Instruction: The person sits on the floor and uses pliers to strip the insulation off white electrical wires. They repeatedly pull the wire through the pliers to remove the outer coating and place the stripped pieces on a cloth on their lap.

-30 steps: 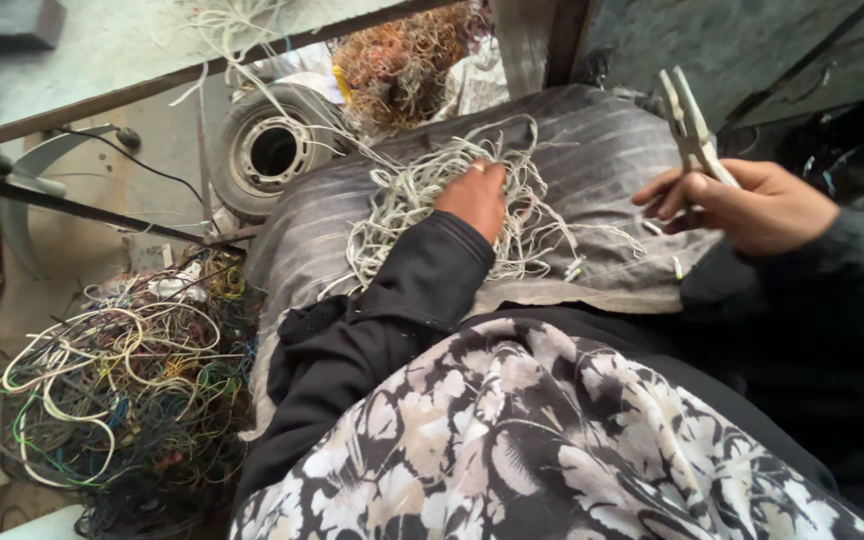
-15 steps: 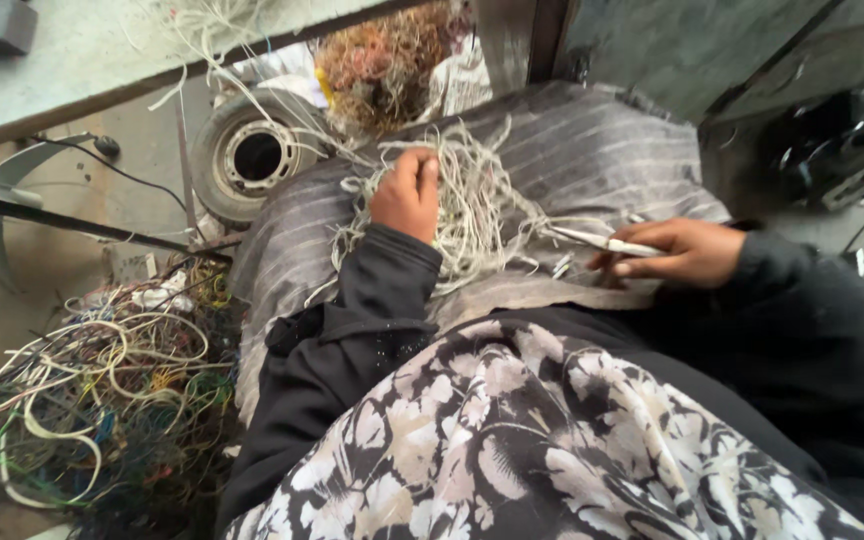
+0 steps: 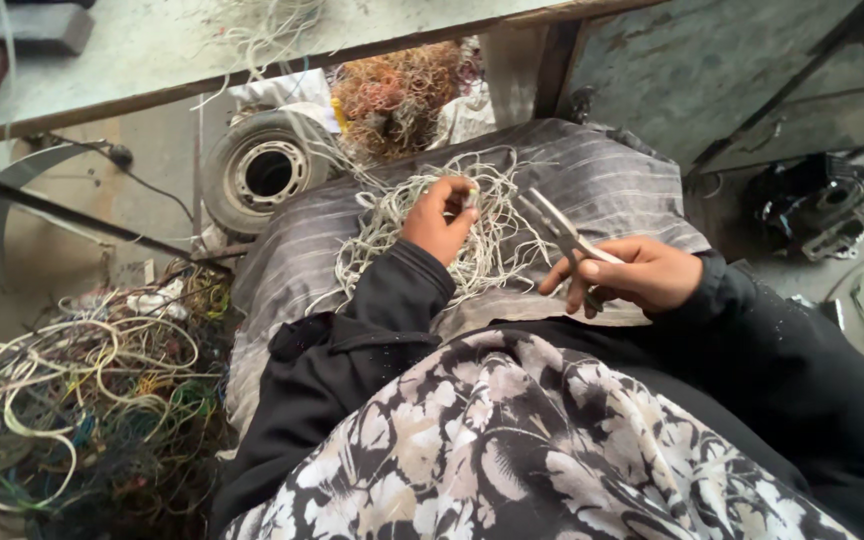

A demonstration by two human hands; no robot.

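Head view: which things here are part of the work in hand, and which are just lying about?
In hand:
- left hand pinching a strand in the white wire tangle
- right hand holding pliers
- striped cloth under the tangle

Lying about:
- coloured wire heap on the floor
- round metal housing
- copper wire bundle
- black motor part

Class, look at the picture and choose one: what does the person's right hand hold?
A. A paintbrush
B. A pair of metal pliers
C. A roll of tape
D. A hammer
B. The right hand grips a pair of metal pliers, whose open tips point toward the pale wires that the left hand pinches on the striped cloth.
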